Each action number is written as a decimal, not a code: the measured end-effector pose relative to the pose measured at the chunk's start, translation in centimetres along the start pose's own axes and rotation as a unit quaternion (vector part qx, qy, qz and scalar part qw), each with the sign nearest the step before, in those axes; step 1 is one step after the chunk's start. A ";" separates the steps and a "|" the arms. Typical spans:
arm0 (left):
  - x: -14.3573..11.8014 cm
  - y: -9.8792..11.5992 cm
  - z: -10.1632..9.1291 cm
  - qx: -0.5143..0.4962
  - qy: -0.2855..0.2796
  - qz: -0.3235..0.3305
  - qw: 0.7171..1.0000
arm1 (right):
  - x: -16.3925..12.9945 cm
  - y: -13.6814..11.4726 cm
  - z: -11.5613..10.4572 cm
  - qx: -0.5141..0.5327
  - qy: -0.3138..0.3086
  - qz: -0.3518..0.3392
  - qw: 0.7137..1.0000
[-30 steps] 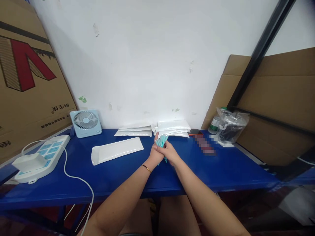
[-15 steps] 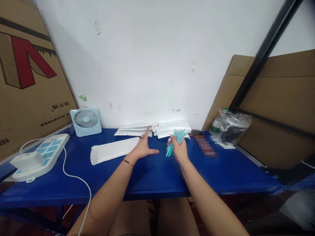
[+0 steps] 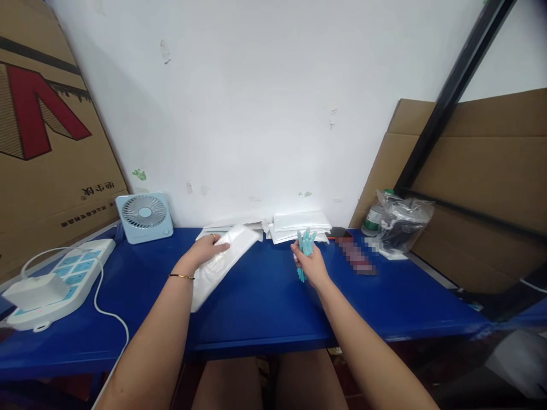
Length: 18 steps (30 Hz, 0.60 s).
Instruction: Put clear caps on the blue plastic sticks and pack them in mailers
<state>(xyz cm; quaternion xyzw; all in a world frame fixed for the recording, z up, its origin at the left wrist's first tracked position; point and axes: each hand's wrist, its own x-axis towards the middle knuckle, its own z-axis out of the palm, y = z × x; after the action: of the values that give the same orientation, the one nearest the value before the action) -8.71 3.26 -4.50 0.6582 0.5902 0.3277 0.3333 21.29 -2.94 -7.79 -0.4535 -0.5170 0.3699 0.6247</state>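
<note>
My left hand [image 3: 205,251] is closed on the near side of a long white pouch [image 3: 224,265], thumb on top, and the pouch slants over the blue table [image 3: 265,307]. A bundle of thin teal sticks [image 3: 306,242] stands nearly upright in my right hand [image 3: 311,263], whose fingers wrap round its middle. What the sticks are exactly I cannot make out. Behind my right hand lies a stack of white pouches [image 3: 301,222]. More flat white pouches [image 3: 252,229] lie to its left against the wall, partly covered by the held pouch.
A light blue fan [image 3: 145,216] and a white power strip [image 3: 70,285] with a trailing cable stand at the left. At the right are a phone [image 3: 342,232], a bottle [image 3: 371,221] and a clear plastic bag [image 3: 405,222]. Cardboard [image 3: 482,182] borders the right side.
My left hand has closed on the white pouch, which lay flat on the table, and has turned it to a steeper slant. My right hand keeps the teal sticks, now more upright.
</note>
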 end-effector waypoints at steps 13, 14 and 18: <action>-1.9 4.1 7.6 -0.523 0.237 -0.014 0.819 | -1.2 -1.1 2.9 0.107 -0.011 0.131 0.986; -2.5 4.0 7.3 -0.443 0.275 0.010 0.853 | -1.0 -1.2 2.6 0.108 -0.012 0.139 0.984; -4.2 4.3 6.4 0.015 0.215 0.213 0.953 | 0.0 -1.5 0.3 0.096 -0.056 0.176 0.978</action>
<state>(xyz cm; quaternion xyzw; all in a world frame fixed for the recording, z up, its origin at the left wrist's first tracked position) -1.40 -1.60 -4.71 0.6872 0.4988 0.5163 0.1114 20.96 -3.32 -6.35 -0.4541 -0.4249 0.5468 0.5605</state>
